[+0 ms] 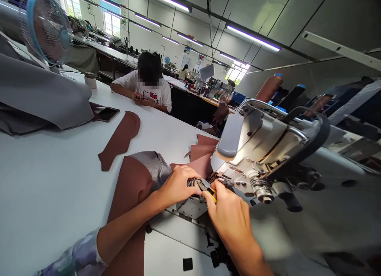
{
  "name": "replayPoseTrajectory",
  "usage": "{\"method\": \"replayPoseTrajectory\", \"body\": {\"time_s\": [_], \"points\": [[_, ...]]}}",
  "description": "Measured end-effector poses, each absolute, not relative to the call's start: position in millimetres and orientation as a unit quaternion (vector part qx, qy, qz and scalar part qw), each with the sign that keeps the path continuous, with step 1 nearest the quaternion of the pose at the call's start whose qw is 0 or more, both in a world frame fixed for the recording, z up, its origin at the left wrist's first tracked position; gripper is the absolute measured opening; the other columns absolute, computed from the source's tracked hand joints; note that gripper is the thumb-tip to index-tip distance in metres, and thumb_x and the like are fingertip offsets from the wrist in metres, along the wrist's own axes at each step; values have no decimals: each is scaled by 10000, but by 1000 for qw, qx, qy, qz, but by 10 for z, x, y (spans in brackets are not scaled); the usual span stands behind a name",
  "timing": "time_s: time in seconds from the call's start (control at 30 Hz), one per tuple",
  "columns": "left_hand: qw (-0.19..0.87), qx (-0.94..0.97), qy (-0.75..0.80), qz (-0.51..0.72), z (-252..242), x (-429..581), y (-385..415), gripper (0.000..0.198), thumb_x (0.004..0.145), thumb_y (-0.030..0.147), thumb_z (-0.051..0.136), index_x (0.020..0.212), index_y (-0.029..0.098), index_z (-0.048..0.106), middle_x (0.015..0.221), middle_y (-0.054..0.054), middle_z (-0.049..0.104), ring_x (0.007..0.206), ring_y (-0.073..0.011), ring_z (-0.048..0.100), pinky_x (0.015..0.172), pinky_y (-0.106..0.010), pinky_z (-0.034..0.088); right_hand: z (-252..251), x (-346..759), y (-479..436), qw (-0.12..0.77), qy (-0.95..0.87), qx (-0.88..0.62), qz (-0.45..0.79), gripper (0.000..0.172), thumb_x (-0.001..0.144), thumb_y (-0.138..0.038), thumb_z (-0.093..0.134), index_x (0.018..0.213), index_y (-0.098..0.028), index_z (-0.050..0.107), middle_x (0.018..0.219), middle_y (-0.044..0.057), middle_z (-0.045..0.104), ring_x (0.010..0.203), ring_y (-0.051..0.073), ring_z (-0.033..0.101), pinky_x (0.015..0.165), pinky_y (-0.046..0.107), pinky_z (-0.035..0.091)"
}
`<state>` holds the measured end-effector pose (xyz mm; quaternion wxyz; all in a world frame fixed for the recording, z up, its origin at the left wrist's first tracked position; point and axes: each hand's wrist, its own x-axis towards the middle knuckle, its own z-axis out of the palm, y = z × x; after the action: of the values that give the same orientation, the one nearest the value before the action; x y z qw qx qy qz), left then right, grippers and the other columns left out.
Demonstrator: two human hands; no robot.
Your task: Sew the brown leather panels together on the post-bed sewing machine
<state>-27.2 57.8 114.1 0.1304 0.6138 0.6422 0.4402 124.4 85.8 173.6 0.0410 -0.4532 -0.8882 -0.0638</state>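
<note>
At the front of the sewing machine [264, 137] my two hands meet, fingertips close together. My right hand [230, 210] is closed on yellow-handled thread snips [212, 193], whose metal end points to the left. My left hand [180, 184] curls its thumb and fingers around a small round metal part [195, 183] at the machine's bed; whether it grips this part or only touches it is partly hidden. Brown fabric [131, 188] with a grey mesh piece [149, 163] lies under and beside my left forearm. The machine's lamp [230, 137] lights the spot.
A cut brown piece [120, 137], a phone [107, 114] and piled grey fabric [44, 89] lie on the white table [59, 181]. A fan [47, 30] and a lidded cup [90, 80] stand behind. Across the table sits a co-worker [151, 85]. Thread cones [269, 87] rise behind the machine.
</note>
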Motion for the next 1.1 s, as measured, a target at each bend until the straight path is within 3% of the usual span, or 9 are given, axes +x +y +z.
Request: {"method": "replayPoseTrajectory", "body": {"time_s": [0.13,0.23,0.3,0.47,0.57,0.67,0.8,1.1], "points": [[135,596,660,437,1166,-245,599,254,602,175,822,835,179,722,896,-19,724,919,-224,620,888,-345,413,1641,1313,857,62,-883,-460,-68,117,899,-292,537,947,-206,600,804,51,709,704,274,689,545,320,411],[139,598,664,426,1211,-232,604,220,610,180,815,805,174,712,869,-22,708,913,-227,605,885,-362,407,1484,1520,828,168,-888,-420,-85,138,865,-361,582,868,-225,557,665,-1,675,551,235,665,454,291,396],[141,604,665,417,1242,-242,612,237,605,190,819,811,163,704,852,-31,689,897,-233,594,876,-374,405,1364,1684,785,243,-889,-378,-89,215,904,-450,495,876,-238,524,612,-26,650,478,200,638,406,276,377],[169,637,640,395,1289,-345,661,309,534,164,833,800,141,679,790,-16,639,753,-186,575,682,-272,439,1250,1827,703,306,-880,-353,-91,279,983,-429,314,955,-229,506,789,2,694,619,158,677,507,247,426],[190,661,618,381,1311,-415,672,320,530,111,798,823,154,678,796,-1,642,755,-172,579,655,-238,441,1324,1714,715,298,-890,-334,-92,217,979,-335,350,911,-209,513,785,16,675,661,163,679,537,257,413],[198,673,608,373,1320,-455,658,311,567,88,740,860,170,678,851,-5,656,802,-172,587,703,-244,451,1420,1579,725,270,-893,-346,-97,30,897,-227,523,894,-200,536,738,7,650,621,169,657,522,270,365],[203,667,611,375,1301,-466,649,339,583,86,714,909,167,668,883,-12,661,814,-167,590,717,-246,453,1509,1485,716,228,-896,-357,-136,162,767,-166,696,860,-204,569,689,-14,627,565,173,635,510,279,328],[207,656,616,384,1295,-439,643,296,591,122,737,876,174,674,832,5,648,781,-159,582,689,-234,437,1528,1464,721,193,-897,-365,-157,149,767,-166,687,839,-211,564,665,-12,633,558,177,640,492,287,307]]}}
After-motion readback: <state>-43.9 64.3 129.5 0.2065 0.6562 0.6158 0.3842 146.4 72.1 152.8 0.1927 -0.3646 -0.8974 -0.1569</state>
